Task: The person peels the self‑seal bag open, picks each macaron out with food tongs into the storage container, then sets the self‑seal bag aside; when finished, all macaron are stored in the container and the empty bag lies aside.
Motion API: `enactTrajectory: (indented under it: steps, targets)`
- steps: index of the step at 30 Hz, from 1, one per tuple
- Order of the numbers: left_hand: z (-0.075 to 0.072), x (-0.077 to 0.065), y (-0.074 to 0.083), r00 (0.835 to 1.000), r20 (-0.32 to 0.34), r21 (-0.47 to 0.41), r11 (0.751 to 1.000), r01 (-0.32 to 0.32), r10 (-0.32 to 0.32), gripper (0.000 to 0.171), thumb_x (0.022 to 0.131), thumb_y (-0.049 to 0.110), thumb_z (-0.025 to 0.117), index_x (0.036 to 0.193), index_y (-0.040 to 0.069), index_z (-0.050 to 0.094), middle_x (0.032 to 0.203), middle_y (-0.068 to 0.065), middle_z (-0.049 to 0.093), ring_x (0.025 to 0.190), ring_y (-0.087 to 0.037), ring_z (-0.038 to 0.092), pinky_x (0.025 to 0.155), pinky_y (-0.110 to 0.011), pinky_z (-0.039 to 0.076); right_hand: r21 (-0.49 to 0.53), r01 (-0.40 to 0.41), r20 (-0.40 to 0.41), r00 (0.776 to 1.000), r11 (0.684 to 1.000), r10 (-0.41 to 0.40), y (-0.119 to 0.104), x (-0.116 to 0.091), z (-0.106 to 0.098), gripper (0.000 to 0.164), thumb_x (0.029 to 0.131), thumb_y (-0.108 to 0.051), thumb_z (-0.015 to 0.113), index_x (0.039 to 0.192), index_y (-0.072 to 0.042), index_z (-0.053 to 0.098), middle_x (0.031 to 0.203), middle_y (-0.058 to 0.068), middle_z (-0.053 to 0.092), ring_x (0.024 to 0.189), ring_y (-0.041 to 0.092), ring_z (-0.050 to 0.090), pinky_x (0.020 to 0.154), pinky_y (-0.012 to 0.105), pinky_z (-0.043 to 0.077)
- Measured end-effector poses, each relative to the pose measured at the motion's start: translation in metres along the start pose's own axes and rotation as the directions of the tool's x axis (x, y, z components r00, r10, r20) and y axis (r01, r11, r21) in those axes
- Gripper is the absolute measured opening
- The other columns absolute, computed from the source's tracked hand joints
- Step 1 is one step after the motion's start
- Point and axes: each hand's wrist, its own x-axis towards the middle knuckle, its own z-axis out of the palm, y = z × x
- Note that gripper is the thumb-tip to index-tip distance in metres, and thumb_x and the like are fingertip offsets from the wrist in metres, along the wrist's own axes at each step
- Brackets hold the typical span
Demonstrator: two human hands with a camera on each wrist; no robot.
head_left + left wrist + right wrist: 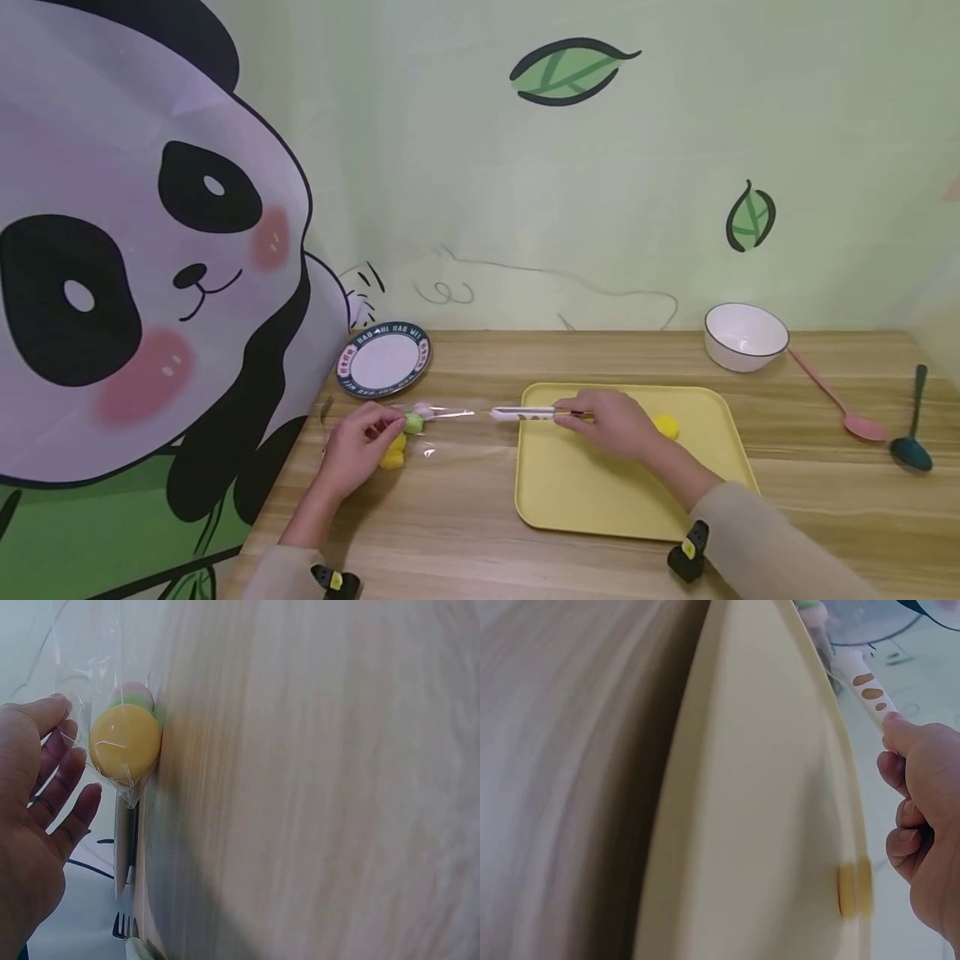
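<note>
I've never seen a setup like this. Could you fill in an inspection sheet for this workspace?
Surface: wood-grain table, with a yellow tray on it.
Job's things: clear bag holding yellow, green and pink pieces; white tool with brown spots, contact with the bag unclear; yellow piece on the tray.
Clutter: plate at back left; bowl, pink spoon and dark ladle on the right; fork in the left wrist view.
Hands: left hand pinches the bag; right hand grips the tool.
Cables: nothing seen.
Surroundings: pale green wall with a panda and leaves.
</note>
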Motion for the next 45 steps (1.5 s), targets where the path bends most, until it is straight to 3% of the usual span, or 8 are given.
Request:
enactTrajectory:
  steps: [12,18,22,30,41,45]
  targets:
    - [0.002,0.001,0.001,1.000,-0.012,-0.023,0.999,-0.029,0.029,0.013,0.089,0.032,0.068,0.095,0.022,0.072,0.086,0.012,0.059,0.077,-0.009,0.055,0.068,-0.026,0.050,-0.047,0.084,0.054,0.995,0.995,-0.082,-0.034,0.039,0.037,0.027,0.091,-0.040,0.063,0.111,-0.024,0.072,0.074,-0.015,0.056,0.062,0.006,0.047,0.058,0.025,0.042]
    - [0.004,0.001,0.001,0.999,-0.013,-0.038,0.998,-0.049,0.048,0.009,0.088,0.029,0.069,0.094,0.023,0.072,0.087,0.012,0.060,0.077,-0.009,0.056,0.067,-0.026,0.050,-0.023,0.099,0.073,0.993,0.995,-0.097,-0.051,0.050,0.049,0.031,0.091,-0.040,0.063,0.115,-0.022,0.070,0.103,-0.007,0.070,0.086,0.010,0.063,0.074,0.033,0.051]
    - [0.004,0.001,0.003,0.999,-0.007,-0.045,0.998,-0.038,0.037,0.008,0.088,0.028,0.069,0.094,0.023,0.072,0.088,0.013,0.060,0.076,-0.009,0.056,0.067,-0.026,0.050,-0.019,0.072,0.079,0.994,0.997,-0.070,-0.059,0.056,0.056,0.032,0.091,-0.042,0.062,0.116,-0.024,0.070,0.105,-0.007,0.070,0.085,0.007,0.063,0.073,0.033,0.051]
    - [0.002,0.001,0.004,1.000,-0.004,-0.042,0.999,-0.021,0.021,0.007,0.088,0.027,0.070,0.093,0.023,0.072,0.087,0.015,0.059,0.076,-0.008,0.055,0.067,-0.026,0.050,-0.022,0.068,0.100,0.993,0.997,-0.066,-0.069,0.065,0.065,0.037,0.093,-0.043,0.058,0.122,-0.021,0.066,0.113,-0.004,0.067,0.099,0.013,0.063,0.081,0.037,0.051]
    - [0.001,0.002,0.003,1.000,-0.004,-0.029,0.999,-0.013,0.013,0.005,0.089,0.025,0.068,0.093,0.024,0.072,0.088,0.014,0.059,0.076,-0.009,0.055,0.067,-0.026,0.049,-0.035,0.078,0.101,0.992,0.996,-0.074,-0.071,0.068,0.068,0.039,0.092,-0.044,0.060,0.124,-0.022,0.064,0.106,-0.005,0.068,0.089,0.008,0.061,0.075,0.034,0.051]
    - [0.001,0.003,0.004,1.000,0.002,-0.029,1.000,-0.003,0.003,0.006,0.090,0.024,0.068,0.094,0.023,0.072,0.087,0.013,0.058,0.076,-0.008,0.054,0.067,-0.027,0.050,-0.034,0.087,0.106,0.991,0.996,-0.083,-0.070,0.068,0.066,0.040,0.093,-0.046,0.058,0.123,-0.021,0.065,0.110,-0.005,0.067,0.097,0.010,0.062,0.081,0.035,0.051]
